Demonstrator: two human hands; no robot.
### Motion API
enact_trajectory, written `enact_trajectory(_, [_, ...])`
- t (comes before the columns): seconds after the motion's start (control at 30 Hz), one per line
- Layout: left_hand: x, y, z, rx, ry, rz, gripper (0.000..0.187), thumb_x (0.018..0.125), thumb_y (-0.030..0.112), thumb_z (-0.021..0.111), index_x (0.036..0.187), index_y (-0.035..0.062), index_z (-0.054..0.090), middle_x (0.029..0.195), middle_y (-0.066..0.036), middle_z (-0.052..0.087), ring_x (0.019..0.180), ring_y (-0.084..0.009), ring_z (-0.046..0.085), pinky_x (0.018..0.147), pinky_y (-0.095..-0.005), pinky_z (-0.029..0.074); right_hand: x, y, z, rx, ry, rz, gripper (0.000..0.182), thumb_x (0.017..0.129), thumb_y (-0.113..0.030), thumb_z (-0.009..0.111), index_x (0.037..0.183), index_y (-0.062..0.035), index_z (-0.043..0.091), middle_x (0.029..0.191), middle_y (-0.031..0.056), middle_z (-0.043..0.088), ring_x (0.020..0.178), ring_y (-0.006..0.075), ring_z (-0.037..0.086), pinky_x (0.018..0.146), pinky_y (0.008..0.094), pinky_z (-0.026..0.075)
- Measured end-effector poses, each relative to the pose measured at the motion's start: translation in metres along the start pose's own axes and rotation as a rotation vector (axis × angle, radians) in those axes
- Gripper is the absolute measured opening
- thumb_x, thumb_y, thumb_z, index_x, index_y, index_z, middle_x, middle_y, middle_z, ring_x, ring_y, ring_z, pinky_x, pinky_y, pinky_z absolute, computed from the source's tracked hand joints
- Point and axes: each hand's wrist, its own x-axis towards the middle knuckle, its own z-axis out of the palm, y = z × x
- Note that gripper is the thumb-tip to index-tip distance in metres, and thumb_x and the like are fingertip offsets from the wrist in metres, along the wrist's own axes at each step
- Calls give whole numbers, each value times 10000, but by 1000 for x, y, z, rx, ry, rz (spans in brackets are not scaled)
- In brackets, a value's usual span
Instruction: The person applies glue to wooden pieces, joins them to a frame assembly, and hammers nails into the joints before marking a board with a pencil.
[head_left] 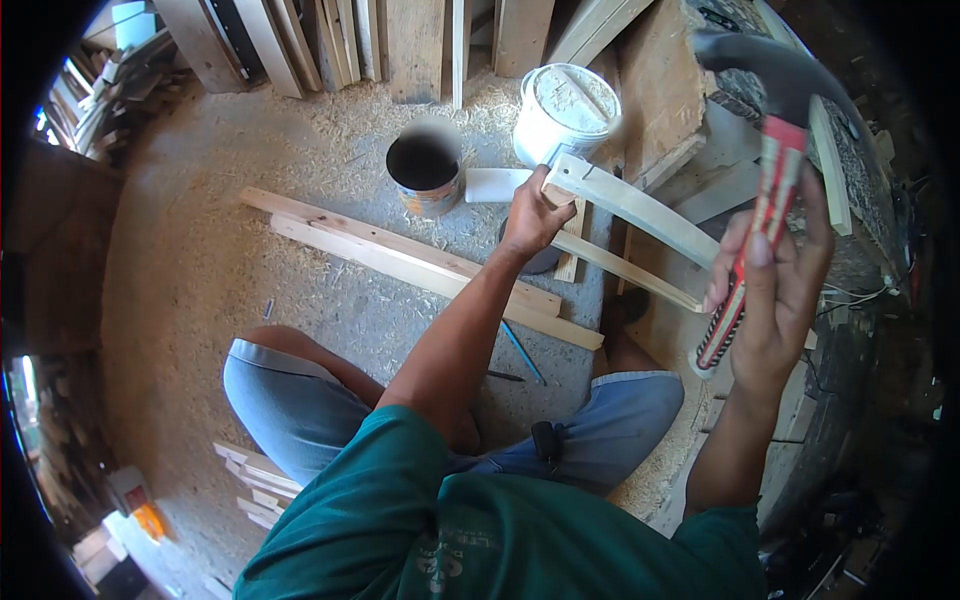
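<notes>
My left hand [535,212] is closed round the end of a wooden frame piece, just below the corner of a curved pale wooden part [640,215]. A small dark hole shows near that corner. In my right hand [775,270] is a hammer [765,225] with a red and white handle, held upright at the right, its dark head at the top and blurred. The hammer's head is apart from the wood. A thin wooden strip [625,268] runs below the curved part.
Two long boards [400,262] lie on the floor before my legs. Beyond them stand an open can [425,175] and a white lidded bucket [567,110]. A blue pencil [523,352] lies near my knees. Planks [415,50] lean at the back.
</notes>
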Motion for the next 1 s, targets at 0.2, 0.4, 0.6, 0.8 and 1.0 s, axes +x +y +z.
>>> enact_trajectory(0.2, [-2,3,0,-69,-26,4,360,753,89,730,1054,-12,560,953,-167,667,909,-204,640,830,-333,499,-14,54,-1,-612,-192,-2,485,1014,-109,471,1487,-94,364,1125,154,624,700,78,541,512,194,429])
enact_trajectory(0.4, [1,-12,0,1,-20,14,324,782,116,743,1021,2,556,934,-108,660,897,-124,586,823,-313,488,2,-26,-16,-89,171,-106,234,1019,-250,518,993,-23,568,759,54,563,525,99,492,470,201,415])
enact_trajectory(0.6, [-4,4,-3,-51,-22,15,325,789,121,738,1024,-3,552,925,-112,656,886,-121,580,812,-308,486,-31,59,11,-666,-288,360,479,996,-110,497,1468,-123,420,1228,127,649,882,232,651,865,417,517])
enact_trajectory(0.8, [0,-14,0,-20,-28,23,307,790,103,734,1015,0,552,913,-103,646,879,-115,568,799,-303,485,0,-25,-9,-198,184,-185,303,1059,-285,397,1048,-12,528,650,75,526,431,93,438,392,206,377])
enact_trajectory(1.0, [1,-7,-1,-57,-12,30,326,779,109,745,1018,1,550,914,-110,652,885,-128,593,813,-306,488,-38,79,16,-805,-293,119,458,1024,-178,457,1460,-52,390,1353,147,555,918,282,628,907,386,510])
